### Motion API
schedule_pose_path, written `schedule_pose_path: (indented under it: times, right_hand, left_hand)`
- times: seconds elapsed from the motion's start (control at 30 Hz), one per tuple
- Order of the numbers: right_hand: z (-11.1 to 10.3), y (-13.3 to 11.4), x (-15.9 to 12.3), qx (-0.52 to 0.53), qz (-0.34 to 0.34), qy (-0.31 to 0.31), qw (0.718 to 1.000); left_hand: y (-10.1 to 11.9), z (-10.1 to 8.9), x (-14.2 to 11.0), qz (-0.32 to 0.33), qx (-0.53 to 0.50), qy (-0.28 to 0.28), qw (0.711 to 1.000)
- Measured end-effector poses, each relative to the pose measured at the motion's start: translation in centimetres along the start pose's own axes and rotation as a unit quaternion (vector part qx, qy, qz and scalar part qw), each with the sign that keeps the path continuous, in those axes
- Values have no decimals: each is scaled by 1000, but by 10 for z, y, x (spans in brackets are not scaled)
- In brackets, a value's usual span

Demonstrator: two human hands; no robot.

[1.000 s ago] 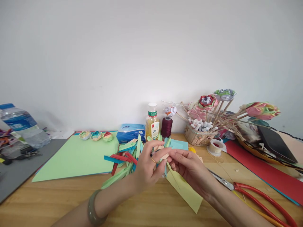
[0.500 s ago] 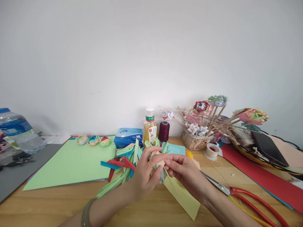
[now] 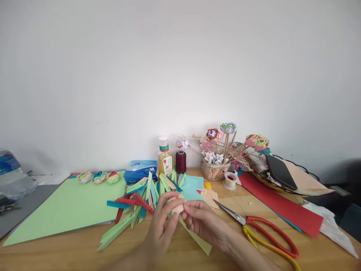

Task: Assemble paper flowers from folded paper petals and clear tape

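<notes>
A small peach piece of folded paper (image 3: pixel 178 208) is pinched between my two hands above the front middle of the table. My left hand (image 3: pixel 161 222) grips it from the left, thumb below and fingers over the top. The fingertips of my right hand (image 3: pixel 201 216) are closed on its right edge. Just behind them lies a heap of folded paper strips (image 3: pixel 148 188) in green, blue, red and peach. A pale yellow-green paper sheet (image 3: pixel 200 241) is partly hidden under my right hand.
Scissors (image 3: pixel 240 219) lie half open to the right. Farther back stand a tissue pack (image 3: pixel 140 171), a bottle (image 3: pixel 165 160), maroon thread (image 3: pixel 181 162) and a basket (image 3: pixel 216 172) with paper flowers. Green sheets (image 3: pixel 64 207) at left carry three paper rosettes (image 3: pixel 98 177).
The view has swung to the right, so the table's things sit farther left and more of the scissors shows. Both hands keep their hold on the peach paper, which now shows more fully.
</notes>
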State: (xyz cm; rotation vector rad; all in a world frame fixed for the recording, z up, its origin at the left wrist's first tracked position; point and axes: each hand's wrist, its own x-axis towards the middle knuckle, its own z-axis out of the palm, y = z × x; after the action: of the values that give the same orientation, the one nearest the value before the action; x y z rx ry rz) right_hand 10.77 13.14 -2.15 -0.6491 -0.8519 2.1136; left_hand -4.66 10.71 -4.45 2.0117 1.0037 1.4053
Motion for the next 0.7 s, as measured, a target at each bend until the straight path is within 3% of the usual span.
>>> schedule_pose_path:
  times: [0.27,0.7]
  right_hand:
    - [-12,19,-4,37,-10,29,999]
    - [-7,20,-6,-11,10,85,996]
  left_hand:
    - [2,6,-6,-105,-36,-17,994]
    - [6,10,-7,-157,-81,25,984]
